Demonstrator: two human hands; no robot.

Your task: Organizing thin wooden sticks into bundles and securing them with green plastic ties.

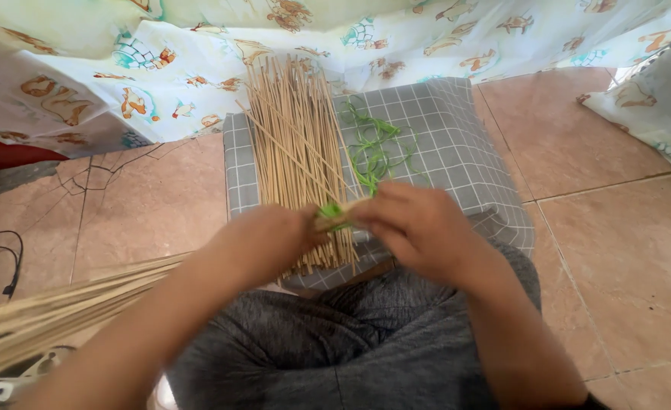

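Tiled floor (601,228), checked cushion (457,144) (sticks (294,144) atop); both hands (343,228) pinch green strip (330,213).

Reddish-brown tiled floor (609,228), cracked at left, with a cartoon-printed cloth (199,68) draped along the back.

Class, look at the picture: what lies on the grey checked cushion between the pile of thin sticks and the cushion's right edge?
In the head view, loose green strips lie on the grey checked cushion, right of the pile of thin sticks.

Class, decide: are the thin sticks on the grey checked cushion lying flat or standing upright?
Lying flat: the sticks rest lengthwise in a loose pile across the cushion.
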